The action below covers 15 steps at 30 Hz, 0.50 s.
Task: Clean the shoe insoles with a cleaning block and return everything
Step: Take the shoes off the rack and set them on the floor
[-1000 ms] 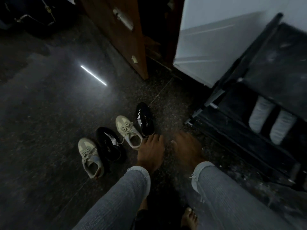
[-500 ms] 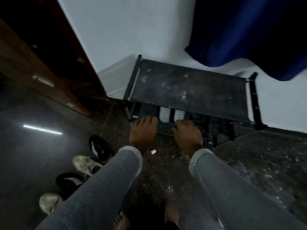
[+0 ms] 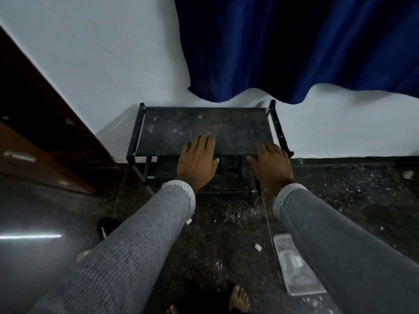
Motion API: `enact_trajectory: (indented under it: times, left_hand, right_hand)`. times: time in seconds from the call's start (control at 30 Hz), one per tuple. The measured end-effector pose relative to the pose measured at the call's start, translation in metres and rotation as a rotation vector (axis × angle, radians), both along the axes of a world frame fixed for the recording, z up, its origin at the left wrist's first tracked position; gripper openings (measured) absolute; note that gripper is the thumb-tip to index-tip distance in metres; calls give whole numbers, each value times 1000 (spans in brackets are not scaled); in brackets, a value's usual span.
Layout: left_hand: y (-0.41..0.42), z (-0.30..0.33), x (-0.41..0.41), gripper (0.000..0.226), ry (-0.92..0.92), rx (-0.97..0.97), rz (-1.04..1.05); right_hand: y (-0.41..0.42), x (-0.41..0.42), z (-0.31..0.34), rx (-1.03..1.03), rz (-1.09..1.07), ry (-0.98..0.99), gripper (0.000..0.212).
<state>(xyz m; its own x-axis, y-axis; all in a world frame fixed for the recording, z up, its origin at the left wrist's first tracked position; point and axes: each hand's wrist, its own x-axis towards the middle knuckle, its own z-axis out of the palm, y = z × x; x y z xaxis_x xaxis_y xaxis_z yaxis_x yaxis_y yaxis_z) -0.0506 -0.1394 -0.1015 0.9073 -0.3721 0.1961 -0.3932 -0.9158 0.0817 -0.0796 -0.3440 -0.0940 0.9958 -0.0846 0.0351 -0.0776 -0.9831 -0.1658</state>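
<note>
Both arms in grey sleeves reach forward to the black shoe rack (image 3: 181, 125) that stands against the white wall. The left hand (image 3: 196, 163) and the right hand (image 3: 271, 167) are held flat over its front edge, fingers (image 3: 205, 143) straight and a little spread, holding nothing. A black shoe (image 3: 105, 227) lies on the floor at the left, half hidden by the left sleeve. A clear plastic tray (image 3: 294, 279) lies on the floor under the right arm.

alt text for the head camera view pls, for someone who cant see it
Seen from above, a person's left hand and right hand, fingers straight and holding nothing, reach out over a dusty black shoe rack against a white wall. A blue curtain hangs above it, and a clear plastic tray lies on the dark littered floor.
</note>
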Motion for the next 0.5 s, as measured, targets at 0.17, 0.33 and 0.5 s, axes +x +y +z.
enact_trajectory:
  times: [0.17,0.33,0.5]
  left_hand:
    - [-15,-11,0,69,-69,-5,12]
    - [-16,-38,-46,69,-81,17,23]
    - [-13,-44,-93,72,-90,-34,35]
  right_hand:
    - [-23,-6,-5,-4,15,-109,38]
    - [-23,-41,-24,-4,31,-132,39]
    - [-18,-87,-28,8,63,-198,47]
